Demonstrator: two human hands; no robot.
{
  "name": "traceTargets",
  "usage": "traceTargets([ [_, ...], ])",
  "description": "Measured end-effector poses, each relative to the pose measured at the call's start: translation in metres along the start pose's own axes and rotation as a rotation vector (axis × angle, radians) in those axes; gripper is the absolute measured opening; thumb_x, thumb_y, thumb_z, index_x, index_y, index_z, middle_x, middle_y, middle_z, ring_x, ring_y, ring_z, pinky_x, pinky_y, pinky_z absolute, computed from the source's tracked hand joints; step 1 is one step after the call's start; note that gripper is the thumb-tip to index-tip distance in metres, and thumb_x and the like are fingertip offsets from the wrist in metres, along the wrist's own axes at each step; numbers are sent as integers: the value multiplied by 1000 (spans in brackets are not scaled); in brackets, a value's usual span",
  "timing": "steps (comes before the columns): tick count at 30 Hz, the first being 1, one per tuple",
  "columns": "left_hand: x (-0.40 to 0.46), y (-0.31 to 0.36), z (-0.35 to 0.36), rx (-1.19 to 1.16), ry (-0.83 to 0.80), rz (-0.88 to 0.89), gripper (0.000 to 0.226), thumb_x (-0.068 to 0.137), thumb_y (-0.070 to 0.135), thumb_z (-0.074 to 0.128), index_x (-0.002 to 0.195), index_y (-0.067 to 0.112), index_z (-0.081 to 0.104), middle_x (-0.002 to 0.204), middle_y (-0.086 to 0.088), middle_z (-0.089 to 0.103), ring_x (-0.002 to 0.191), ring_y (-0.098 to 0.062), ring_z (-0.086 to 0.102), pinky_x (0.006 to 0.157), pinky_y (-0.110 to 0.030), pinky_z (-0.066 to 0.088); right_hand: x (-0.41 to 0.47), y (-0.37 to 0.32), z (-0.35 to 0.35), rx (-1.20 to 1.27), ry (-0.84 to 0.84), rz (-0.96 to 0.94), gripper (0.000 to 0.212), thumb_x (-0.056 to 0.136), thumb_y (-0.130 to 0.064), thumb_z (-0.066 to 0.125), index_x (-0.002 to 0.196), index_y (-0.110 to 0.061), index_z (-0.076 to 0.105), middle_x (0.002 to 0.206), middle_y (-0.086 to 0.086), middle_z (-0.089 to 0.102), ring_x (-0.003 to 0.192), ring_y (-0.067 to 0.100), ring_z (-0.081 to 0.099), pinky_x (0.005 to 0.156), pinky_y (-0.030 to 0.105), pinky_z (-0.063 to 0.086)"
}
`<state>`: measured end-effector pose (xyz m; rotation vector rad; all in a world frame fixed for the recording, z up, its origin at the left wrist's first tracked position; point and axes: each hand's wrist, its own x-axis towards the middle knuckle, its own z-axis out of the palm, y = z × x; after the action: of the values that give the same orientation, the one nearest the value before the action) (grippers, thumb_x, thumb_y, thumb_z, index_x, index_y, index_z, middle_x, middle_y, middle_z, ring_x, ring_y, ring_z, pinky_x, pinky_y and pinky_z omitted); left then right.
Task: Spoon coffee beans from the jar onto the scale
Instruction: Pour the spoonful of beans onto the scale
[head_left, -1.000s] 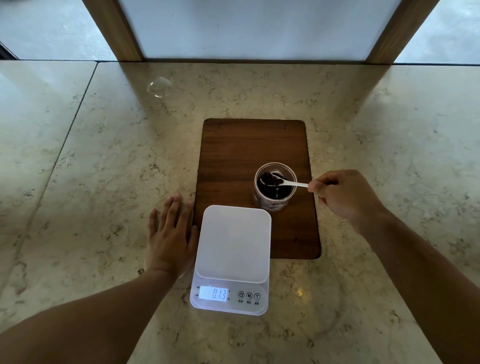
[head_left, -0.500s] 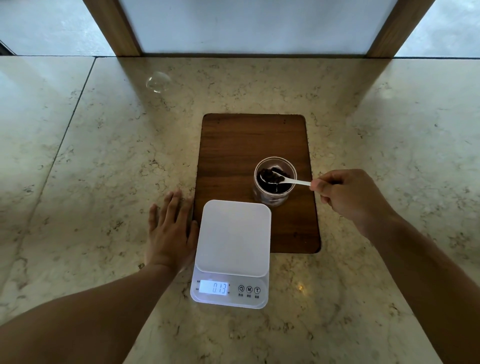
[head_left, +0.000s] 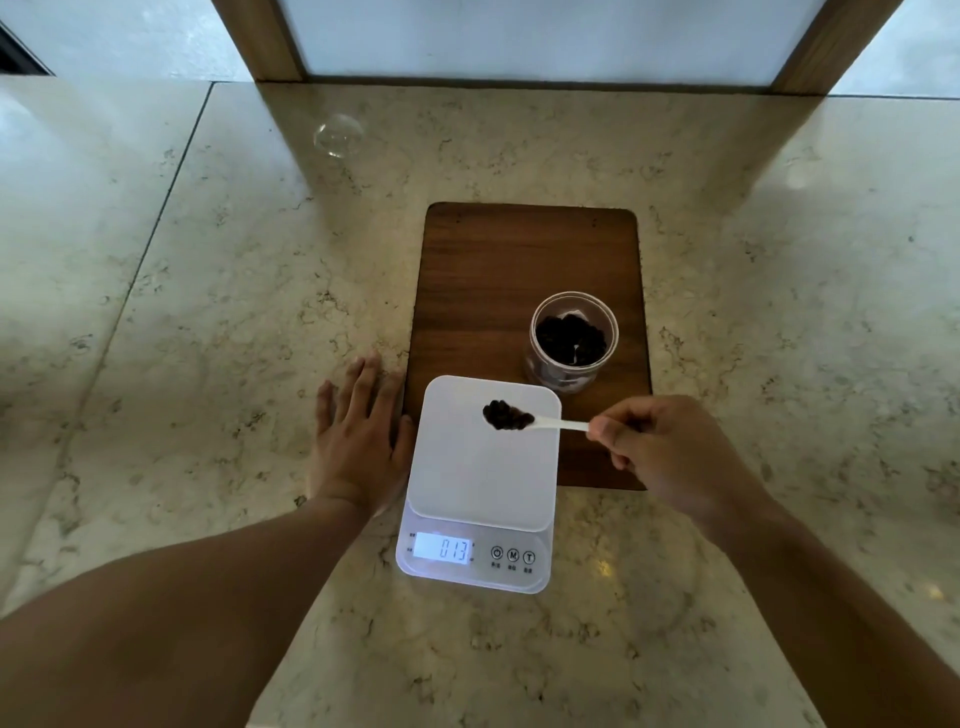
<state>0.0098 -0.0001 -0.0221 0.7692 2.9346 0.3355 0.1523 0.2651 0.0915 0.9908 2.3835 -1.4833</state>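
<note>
The left hand (head_left: 361, 441) lies flat and relaxed on the veined marble counter (head_left: 208, 312), touching the left edge of the white digital kitchen scale (head_left: 480, 478), probably to steady it. The right hand (head_left: 670, 457) pinches the handle of a small white plastic spoon (head_left: 558, 424), keeping its heap of dark coffee beans (head_left: 506, 414) level over the platform's far part. The clear glass jar (head_left: 574, 338) stands behind, on the dark wooden board (head_left: 493, 270).

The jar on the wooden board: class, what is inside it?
The jar holds dark coffee beans, with a small white speck among them. Anything beneath the beans is covered.
</note>
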Motion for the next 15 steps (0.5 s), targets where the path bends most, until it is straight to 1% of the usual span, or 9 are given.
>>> traceTargets([
  [4, 0, 2, -2, -18, -2, -8, 62, 93, 41, 26, 150, 19, 35, 164, -8, 23, 153, -21, 8, 123, -50, 3, -6, 13, 20, 26, -10, 26, 19, 93, -24, 67, 76, -21, 75, 53, -3, 64, 41, 1, 48, 43, 15, 36],
  [7, 0, 2, -3, -8, -3, 0, 62, 93, 42, 25, 150, 19, 35, 163, -8, 23, 153, -22, 8, 122, -51, 4, -9, 19, 27, 30, 26, 8, 19, 92, -23, 67, 75, -19, 75, 53, -2, 63, 40, 1, 48, 40, 12, 34],
  [9, 0, 2, -3, -3, -1, 2, 61, 93, 41, 26, 150, 19, 35, 163, -8, 23, 153, -22, 9, 122, -52, 5, -11, 22, 30, 5, 61, -21, 19, 92, -23, 68, 74, -20, 74, 54, -2, 64, 44, 1, 51, 41, 12, 37],
  [12, 0, 2, -2, -7, 4, 2, 61, 94, 41, 26, 150, 19, 35, 163, -9, 24, 153, -22, 10, 122, -52, 6, -14, 24, 33, -25, 116, -79, 18, 91, -22, 68, 73, -22, 72, 55, -3, 65, 51, 3, 56, 48, 13, 41],
  [15, 0, 1, -1, -3, 5, 5, 61, 94, 41, 26, 149, 19, 35, 163, -9, 24, 153, -23, 10, 122, -52, 6, -16, 25, 36, -53, 176, -156, 19, 90, -19, 70, 72, -24, 69, 55, -9, 63, 55, 2, 57, 52, 11, 40],
])
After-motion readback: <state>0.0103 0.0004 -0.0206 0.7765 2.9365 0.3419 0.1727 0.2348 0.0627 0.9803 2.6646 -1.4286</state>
